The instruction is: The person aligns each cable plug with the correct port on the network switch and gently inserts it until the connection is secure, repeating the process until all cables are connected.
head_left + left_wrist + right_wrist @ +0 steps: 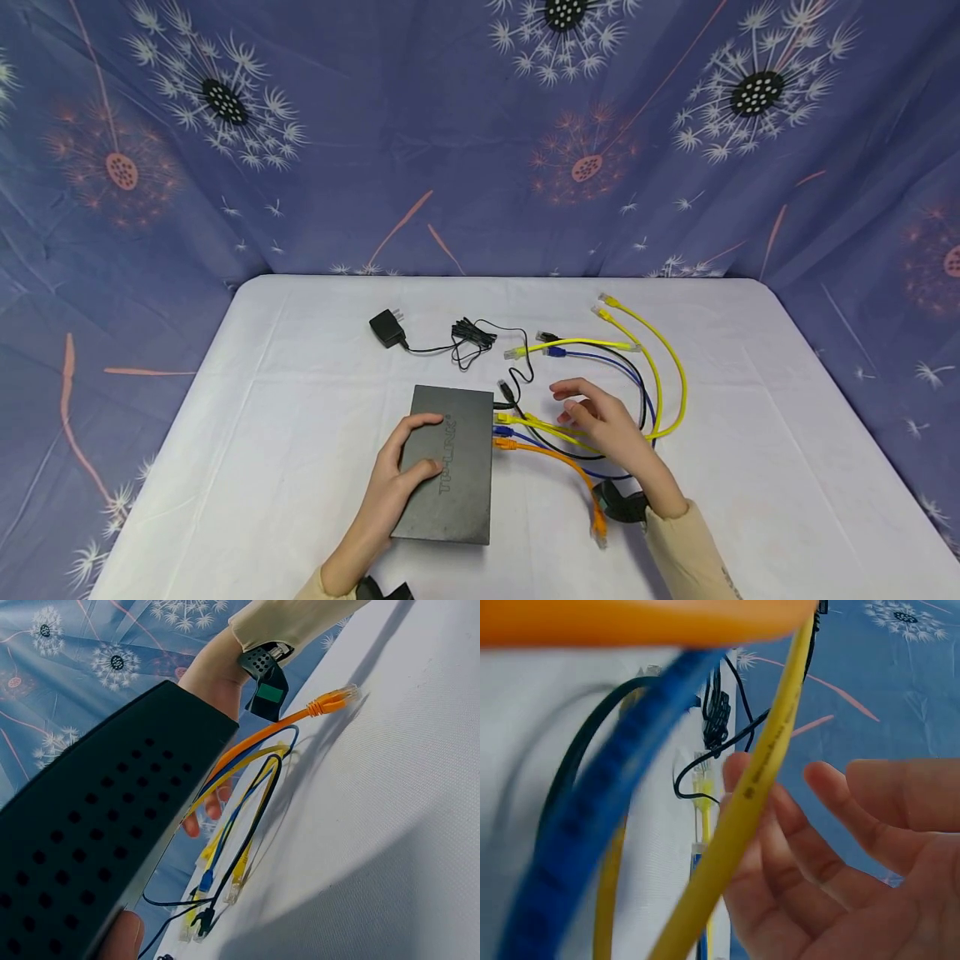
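Observation:
My left hand point(393, 479) holds a flat dark network switch point(465, 508) marked TP-LINK, gripping its left side with thumb and fingers on top. In the left wrist view the vented face of the switch point(90, 817) shows at a slant. An orange network cable point(566, 461), a blue cable point(527, 438), a yellow cable point(551, 427) and a black power lead run from its right edge. My right hand point(603, 423) hovers just right of that edge, over the cables, fingers loosely bent and holding nothing. In the right wrist view a yellow cable point(742, 802) passes in front of its fingers.
A black power adapter point(387, 328) and its bundled cord point(472, 333) lie behind the switch. Loose yellow plugs point(603, 313), a blue plug point(556, 352) and a black plug point(547, 337) lie at the back right. The orange cable's free plug point(599, 533) points toward the front.

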`<state>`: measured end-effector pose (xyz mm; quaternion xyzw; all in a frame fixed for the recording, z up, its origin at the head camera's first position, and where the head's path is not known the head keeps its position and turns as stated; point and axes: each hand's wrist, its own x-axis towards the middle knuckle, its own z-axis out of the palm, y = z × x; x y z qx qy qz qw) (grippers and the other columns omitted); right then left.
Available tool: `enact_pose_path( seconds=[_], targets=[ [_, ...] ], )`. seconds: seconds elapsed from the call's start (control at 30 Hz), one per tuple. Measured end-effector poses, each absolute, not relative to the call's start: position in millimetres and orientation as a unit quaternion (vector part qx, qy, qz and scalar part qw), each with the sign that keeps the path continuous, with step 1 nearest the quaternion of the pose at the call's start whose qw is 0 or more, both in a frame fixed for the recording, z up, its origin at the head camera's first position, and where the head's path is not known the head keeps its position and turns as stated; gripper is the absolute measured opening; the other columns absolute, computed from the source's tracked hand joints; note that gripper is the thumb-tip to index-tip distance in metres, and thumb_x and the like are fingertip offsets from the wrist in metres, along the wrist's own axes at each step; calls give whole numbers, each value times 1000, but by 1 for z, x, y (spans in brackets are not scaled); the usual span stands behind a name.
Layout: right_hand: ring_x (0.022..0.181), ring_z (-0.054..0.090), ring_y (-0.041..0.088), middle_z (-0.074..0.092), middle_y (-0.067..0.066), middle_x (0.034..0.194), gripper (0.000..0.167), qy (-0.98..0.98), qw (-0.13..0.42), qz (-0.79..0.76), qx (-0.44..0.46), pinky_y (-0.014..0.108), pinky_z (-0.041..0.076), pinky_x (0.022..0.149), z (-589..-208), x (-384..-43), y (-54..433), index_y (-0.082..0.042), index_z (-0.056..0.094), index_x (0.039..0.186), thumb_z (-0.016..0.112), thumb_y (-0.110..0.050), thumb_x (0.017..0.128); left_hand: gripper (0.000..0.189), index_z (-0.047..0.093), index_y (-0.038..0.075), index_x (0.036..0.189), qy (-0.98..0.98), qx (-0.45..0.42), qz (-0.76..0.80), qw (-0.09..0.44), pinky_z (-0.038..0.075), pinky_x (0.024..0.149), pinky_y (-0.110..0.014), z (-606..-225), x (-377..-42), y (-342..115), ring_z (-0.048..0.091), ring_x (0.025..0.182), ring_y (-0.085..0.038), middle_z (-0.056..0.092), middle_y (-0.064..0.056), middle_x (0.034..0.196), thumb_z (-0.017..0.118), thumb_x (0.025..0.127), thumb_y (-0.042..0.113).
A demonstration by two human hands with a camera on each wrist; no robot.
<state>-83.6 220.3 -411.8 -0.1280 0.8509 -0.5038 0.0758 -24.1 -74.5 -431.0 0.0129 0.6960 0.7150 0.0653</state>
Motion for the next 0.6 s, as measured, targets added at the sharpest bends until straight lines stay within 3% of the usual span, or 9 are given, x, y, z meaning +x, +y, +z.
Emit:
enact_pose_path(
  seconds=[0.4, 0.6],
  targets=[
    [84, 66, 21, 57, 22, 107, 27, 849, 112, -499, -136, 30, 52, 75, -420, -82, 220, 4, 55, 123, 49, -9, 100, 50, 59, 22, 125, 695, 11, 716, 60, 29, 93, -44, -432, -24, -75, 45, 112, -26, 51, -1, 131, 63, 78, 4],
    [83, 66, 25, 59, 15, 99, 26, 850, 125, -488, -155, 31, 51, 77, -423, -82, 221, 3, 54, 123, 48, -8, 100, 50, 59, 23, 125, 696, 10, 716, 61, 30, 93, -44, -431, -25, -75, 45, 112, -26, 50, -1, 132, 63, 78, 4]
  ],
)
